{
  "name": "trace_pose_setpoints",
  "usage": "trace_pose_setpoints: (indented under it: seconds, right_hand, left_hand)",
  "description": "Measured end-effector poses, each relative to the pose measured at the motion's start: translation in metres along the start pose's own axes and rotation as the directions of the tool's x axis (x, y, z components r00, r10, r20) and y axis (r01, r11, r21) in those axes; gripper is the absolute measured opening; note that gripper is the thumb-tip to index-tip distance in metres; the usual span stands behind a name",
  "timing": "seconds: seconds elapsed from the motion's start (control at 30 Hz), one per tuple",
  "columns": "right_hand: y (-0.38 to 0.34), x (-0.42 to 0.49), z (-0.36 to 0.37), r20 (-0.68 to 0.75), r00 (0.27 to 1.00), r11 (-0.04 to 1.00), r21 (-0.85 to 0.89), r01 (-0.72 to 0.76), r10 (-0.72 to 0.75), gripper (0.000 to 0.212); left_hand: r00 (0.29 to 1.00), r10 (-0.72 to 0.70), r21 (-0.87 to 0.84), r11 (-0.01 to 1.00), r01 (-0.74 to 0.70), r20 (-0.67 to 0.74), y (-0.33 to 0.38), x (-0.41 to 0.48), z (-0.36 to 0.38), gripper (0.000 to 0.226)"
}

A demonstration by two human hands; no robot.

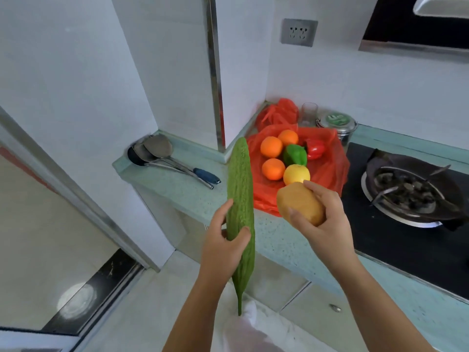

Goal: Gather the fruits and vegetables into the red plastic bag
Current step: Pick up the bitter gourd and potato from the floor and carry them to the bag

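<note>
My left hand (223, 240) grips a long green bitter gourd (241, 194), held upright in front of the counter edge. My right hand (327, 217) holds a tan potato (299, 201) just above the near edge of the red plastic bag (330, 163). The bag lies spread open on the counter. On it rest three oranges (271, 147), a green pepper (294, 154), a red pepper (314, 148) and a yellow lemon (296, 174).
Metal ladles (157, 151) with a blue handle lie on the pale green counter (182, 189) at left. A gas stove (406, 196) sits to the right. A glass (309, 113) and a steel tin (337, 123) stand behind the bag. A second bunched red bag (279, 113) lies in the corner.
</note>
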State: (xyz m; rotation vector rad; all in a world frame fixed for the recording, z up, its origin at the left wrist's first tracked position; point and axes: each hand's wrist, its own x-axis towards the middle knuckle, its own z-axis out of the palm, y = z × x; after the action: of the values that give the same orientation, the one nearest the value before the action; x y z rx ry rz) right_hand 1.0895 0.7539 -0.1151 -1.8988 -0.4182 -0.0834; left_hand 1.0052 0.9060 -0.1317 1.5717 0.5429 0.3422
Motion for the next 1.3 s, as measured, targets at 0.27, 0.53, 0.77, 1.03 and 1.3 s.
trace_pose_setpoints:
  seconds: [0.27, 0.53, 0.77, 1.03, 1.3]
  right_hand:
    - [0.035, 0.091, 0.028, -0.067, 0.996, 0.998, 0.014, -0.057, 0.058, 0.051]
    - [0.079, 0.145, 0.037, -0.143, 0.979, 0.989, -0.003, -0.147, 0.145, 0.05]
    - [0.111, 0.161, 0.048, -0.145, 0.967, 0.978, 0.0, -0.21, 0.208, 0.053]
    - [0.13, 0.176, 0.049, -0.162, 0.958, 0.97, -0.021, -0.243, 0.236, 0.052]
    - [0.134, 0.187, 0.047, -0.188, 0.961, 0.976, -0.039, -0.212, 0.202, 0.052]
  left_hand:
    - [0.999, 0.023, 0.099, 0.995, -0.027, 0.046, -0.01, 0.124, 0.025, 0.058]
    - [0.997, -0.032, 0.212, 0.977, 0.017, 0.069, -0.045, 0.212, 0.065, 0.06]
    - [0.998, -0.043, 0.357, 0.934, 0.026, 0.039, -0.071, 0.247, 0.092, 0.062]
    - [0.994, -0.082, 0.398, 0.916, 0.049, 0.066, -0.083, 0.267, 0.105, 0.063]
    - [0.979, -0.045, 0.49, 0.87, -0.058, 0.196, -0.086, 0.275, 0.109, 0.066]
